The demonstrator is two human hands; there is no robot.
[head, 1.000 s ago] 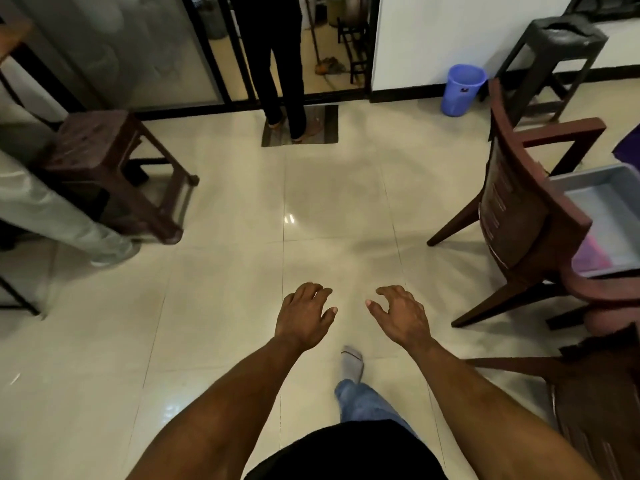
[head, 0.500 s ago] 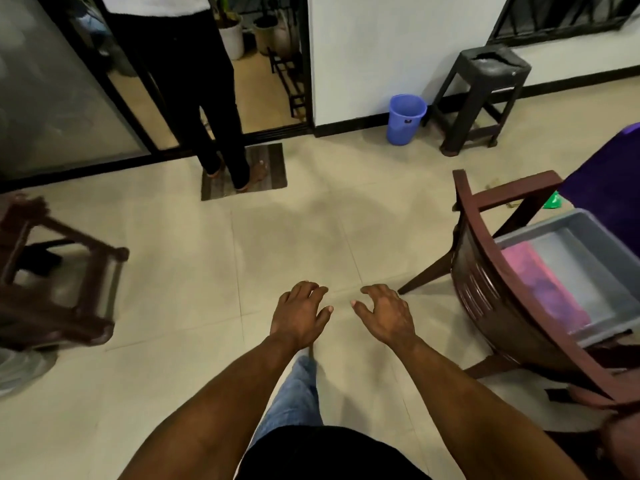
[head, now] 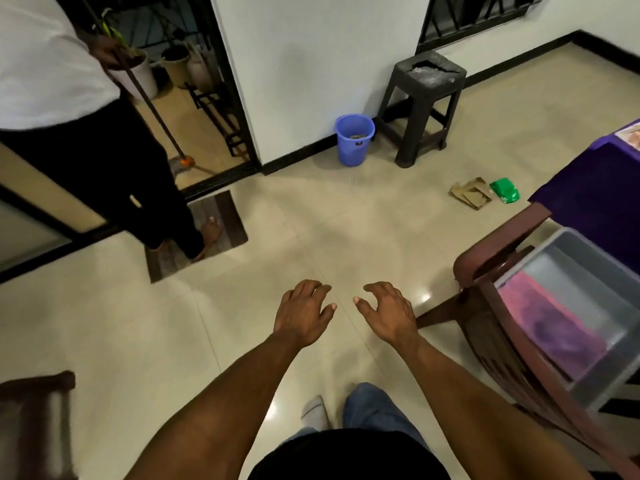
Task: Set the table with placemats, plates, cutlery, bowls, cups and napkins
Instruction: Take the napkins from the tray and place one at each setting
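head: grey tub (head: 588,292) beside right hand (head: 389,311).

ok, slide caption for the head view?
Both hands, left and right, empty over tiled floor beside a chair holding a grey tub.

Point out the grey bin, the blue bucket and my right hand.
Grey bin (head: 588,268): head view, bare grey inner wall.
Blue bucket (head: 354,147): head view, front of its outer wall.
Right hand (head: 389,313): head view, back of the hand.
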